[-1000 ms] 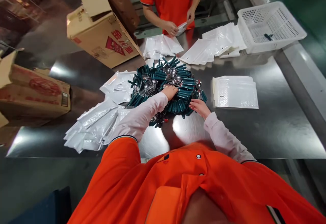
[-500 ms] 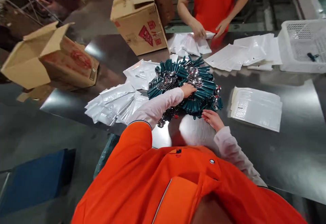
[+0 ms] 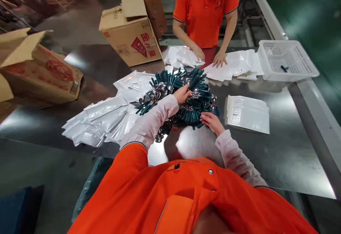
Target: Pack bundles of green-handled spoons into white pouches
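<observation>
On the steel worktop [image 3: 287, 148], straight ahead of the person, a heap of green-handled spoons [image 3: 183, 95] is piled. No single direction is kept by the spoons: the long handles fan outward to all sides, many along the far edge slanting up and away, while a cluster at the left edge lies with handles aimed down-left and the shiny bowls gathered toward the middle. The left hand [image 3: 183, 93] is laid on top of the heap, its fingers curled down among the handles; whether a spoon is actually gripped cannot be told. The right hand [image 3: 211, 120] is set at the near right edge of the heap, fingers loosely bent and touching the handle ends there, with nothing seen to be held. A spread of white pouches [image 3: 98, 120] is lying to the left of the heap, and a neat stack of pouches [image 3: 247, 115] to its right. Across the worktop a co-worker's hands [image 3: 209, 56] are pressed on more white pouches, beside a white basket [image 3: 289, 61] and an open carton [image 3: 131, 31].
</observation>
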